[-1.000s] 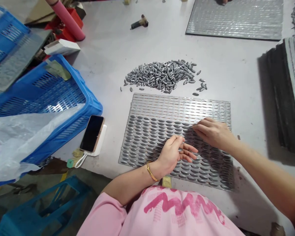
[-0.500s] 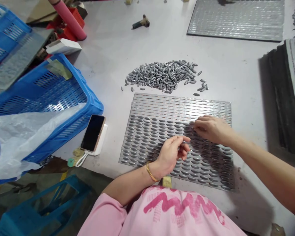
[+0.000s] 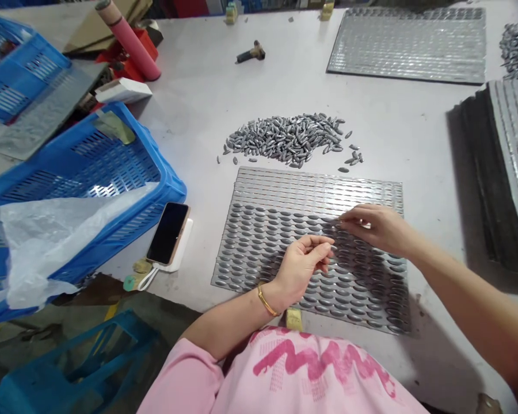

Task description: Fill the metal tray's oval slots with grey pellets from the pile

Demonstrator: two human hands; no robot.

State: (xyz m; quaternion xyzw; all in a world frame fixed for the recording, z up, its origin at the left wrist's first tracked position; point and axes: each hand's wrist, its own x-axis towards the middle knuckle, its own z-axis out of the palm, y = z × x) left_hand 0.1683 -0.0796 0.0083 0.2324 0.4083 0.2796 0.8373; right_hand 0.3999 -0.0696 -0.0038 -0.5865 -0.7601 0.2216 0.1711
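Left hand: the left hand (image 3: pixel 300 267) is half closed above the lower middle of the flat grey metal plate with rows of oval recesses (image 3: pixel 315 187); its thumb and forefinger meet, and anything between them is too small to tell.
Right hand: the right hand (image 3: pixel 375 229) is bunched into a fingertip pinch at the edge of the filled rows; whether it grips a pellet is unclear.
Plate: slender grey oval metal pellets (image 3: pixel 267 227) lie lengthwise in the lower rows, one per recess, while the upper rows are bare.
Heap: a loose heap of the same pellets (image 3: pixel 285 138) sits just beyond the plate's far edge.
Handling: working with the fingertips alone keeps the palms off the seated pellets.
Nearby: a black smartphone (image 3: pixel 167 233) rests on a white power bank (image 3: pixel 183 247) beside a blue perforated plastic crate (image 3: pixel 155 167).
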